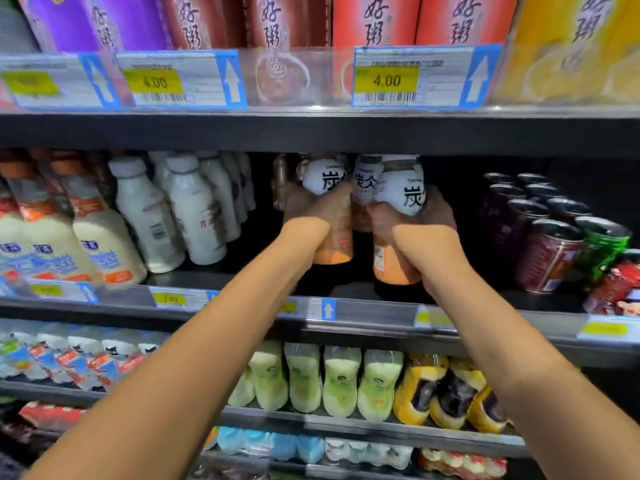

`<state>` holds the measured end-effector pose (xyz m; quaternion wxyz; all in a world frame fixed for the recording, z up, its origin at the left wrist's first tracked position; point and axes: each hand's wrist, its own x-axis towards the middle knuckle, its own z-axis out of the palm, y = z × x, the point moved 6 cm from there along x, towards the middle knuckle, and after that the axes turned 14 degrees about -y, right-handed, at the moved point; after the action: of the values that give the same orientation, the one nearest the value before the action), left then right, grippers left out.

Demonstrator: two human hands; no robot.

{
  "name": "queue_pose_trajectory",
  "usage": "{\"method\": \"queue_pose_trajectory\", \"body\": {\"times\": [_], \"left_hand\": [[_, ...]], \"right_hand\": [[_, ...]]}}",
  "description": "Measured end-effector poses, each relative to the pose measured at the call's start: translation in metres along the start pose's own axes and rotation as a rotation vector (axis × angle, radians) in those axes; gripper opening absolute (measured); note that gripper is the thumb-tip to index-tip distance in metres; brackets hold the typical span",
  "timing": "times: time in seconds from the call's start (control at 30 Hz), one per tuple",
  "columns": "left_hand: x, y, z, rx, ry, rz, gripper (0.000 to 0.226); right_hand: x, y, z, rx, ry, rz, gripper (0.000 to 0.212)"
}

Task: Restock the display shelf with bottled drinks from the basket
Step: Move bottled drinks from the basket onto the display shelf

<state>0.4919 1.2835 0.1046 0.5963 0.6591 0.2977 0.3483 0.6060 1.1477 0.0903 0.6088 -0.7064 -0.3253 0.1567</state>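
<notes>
Fingers [437,212]: curled and grasping, on both hands.
Left hand [308,220]: grips left bottle [334,245].
Right hand [420,233]: grips right bottle [398,192].
Shelf [374,311]: cans [550,251] at 3 o'clock, white bottles [204,216] at 9 o'clock.

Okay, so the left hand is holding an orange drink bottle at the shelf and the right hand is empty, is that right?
Not quite: the right hand is not empty, it grips a second orange drink bottle beside the first. The left hand does hold an orange drink bottle at the shelf. The head view shows both.
</notes>
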Motion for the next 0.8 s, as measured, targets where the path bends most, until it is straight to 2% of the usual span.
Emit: {"method": "queue_pose_trajectory", "body": {"times": [0.07,0.17,0.2,0.3,0.43,0.57,0.67,0.8], "left_hand": [[0.013,-0.010,0.002,0.016,-0.038,0.001,0.085],[0.031,-0.026,0.007,0.076,-0.091,-0.013,0.053],[0.037,-0.028,0.008,0.089,-0.083,0.008,0.049],[0.058,-0.035,0.006,0.129,-0.040,0.043,0.068],[0.073,-0.040,0.014,0.244,-0.075,0.094,0.090],[0.089,-0.046,0.016,0.304,-0.060,0.135,0.091],[0.093,-0.047,0.014,0.447,-0.012,0.134,0.087],[0.091,-0.041,0.012,0.627,0.051,0.126,0.096]], "right_hand": [[0.013,0.002,-0.005,-0.113,0.025,0.034,0.071],[0.025,0.006,-0.015,-0.222,0.041,0.062,0.066],[0.029,0.008,-0.018,-0.247,0.044,0.072,0.064],[0.037,0.017,-0.022,-0.297,0.046,0.089,0.062],[0.043,0.023,-0.020,-0.279,0.067,0.086,0.066],[0.049,0.025,-0.016,-0.287,0.075,0.058,0.063],[0.054,0.027,-0.014,-0.299,0.051,0.078,0.064],[0.059,0.029,-0.015,-0.308,0.051,0.110,0.066]]}}
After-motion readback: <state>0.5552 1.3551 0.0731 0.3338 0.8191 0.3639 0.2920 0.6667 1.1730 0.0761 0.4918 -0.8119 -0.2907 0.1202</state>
